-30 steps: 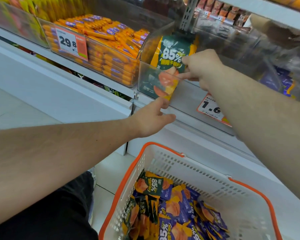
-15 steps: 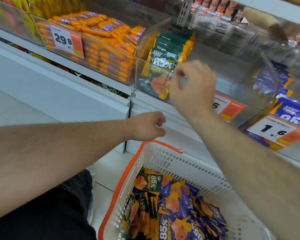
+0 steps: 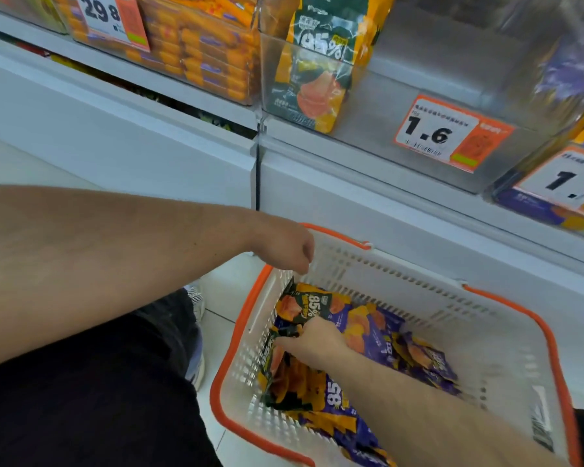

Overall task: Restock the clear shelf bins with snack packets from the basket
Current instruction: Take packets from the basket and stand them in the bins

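Right hand (image 3: 312, 342) is digging into the basket (image 3: 506, 335) at five o'clock, fingers closing on a green snack packet (image 3: 304, 306); next it needs lifting toward the clear bin (image 3: 418, 79) at twelve. Left hand (image 3: 284, 246) is hovering, loosely curled, empty.

clear bin (image 3: 452, 79) open beside upright packets (image 3: 321, 65)

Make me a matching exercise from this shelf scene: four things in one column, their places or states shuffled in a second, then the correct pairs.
Things:
1. right hand
2. left hand
3. basket
4. 1.6 price tag

Places or states:
A. stuck on the front of a clear shelf bin
B. on the floor below the shelf, holding packets
C. reaching among the packets
D. hanging over the basket's orange rim, holding nothing

Pairs: 1-C, 2-D, 3-B, 4-A
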### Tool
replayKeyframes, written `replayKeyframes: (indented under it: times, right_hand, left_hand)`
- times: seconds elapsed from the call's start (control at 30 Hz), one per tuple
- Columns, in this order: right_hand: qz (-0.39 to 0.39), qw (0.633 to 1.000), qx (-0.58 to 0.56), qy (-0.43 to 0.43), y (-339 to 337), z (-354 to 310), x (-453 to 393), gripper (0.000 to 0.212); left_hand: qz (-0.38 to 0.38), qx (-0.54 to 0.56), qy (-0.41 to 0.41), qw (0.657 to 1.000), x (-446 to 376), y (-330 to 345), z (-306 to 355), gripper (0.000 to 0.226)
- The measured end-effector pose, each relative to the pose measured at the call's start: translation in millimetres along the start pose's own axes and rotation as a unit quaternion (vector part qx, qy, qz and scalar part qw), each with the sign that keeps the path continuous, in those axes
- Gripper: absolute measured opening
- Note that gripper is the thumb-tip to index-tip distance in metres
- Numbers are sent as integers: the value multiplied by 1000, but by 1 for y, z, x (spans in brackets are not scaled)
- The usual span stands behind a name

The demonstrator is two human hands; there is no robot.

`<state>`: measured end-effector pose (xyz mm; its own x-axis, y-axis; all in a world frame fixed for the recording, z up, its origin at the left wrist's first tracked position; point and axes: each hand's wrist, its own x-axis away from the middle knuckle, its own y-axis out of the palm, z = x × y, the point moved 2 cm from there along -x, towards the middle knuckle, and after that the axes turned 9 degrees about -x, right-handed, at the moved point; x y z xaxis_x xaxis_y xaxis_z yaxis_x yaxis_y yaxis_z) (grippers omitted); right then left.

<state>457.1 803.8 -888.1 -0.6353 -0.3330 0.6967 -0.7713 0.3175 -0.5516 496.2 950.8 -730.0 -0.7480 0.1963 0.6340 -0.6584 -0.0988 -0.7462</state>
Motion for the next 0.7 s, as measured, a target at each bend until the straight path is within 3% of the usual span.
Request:
replayKeyframes:
  times: [0.17, 0.27, 0.37, 0.43, 0.5, 0.6, 0.7]
  right_hand:
    - [-49, 998, 35, 25, 9, 9, -6, 11]
    - [-56, 987, -126, 81, -11, 14, 1, 4]
    - [-49, 945, -305, 108, -39, 11, 16, 13]
    - [-78, 910, -400, 81, -55, 4, 27, 25]
    - [-79, 887, -454, 43, -67, -2, 32, 25]
    - [-13, 854, -520, -19, -79, -7, 36, 36]
    - [-6, 830, -552, -75, -89, -13, 45, 48]
  left_hand:
    - [4, 9, 0, 1000, 0, -1, 2, 38]
    - [6, 12, -2, 1000, -1, -1, -3, 39]
    - [5, 13, -12, 1000, 0, 1, -8, 39]
    - [5, 17, -22, 1000, 0, 1, -10, 43]
    - [2, 27, -42, 999, 0, -1, -12, 54]
    - [-22, 38, -91, 995, 4, -5, -19, 78]
    - [-51, 84, -111, 989, 9, -9, -25, 80]
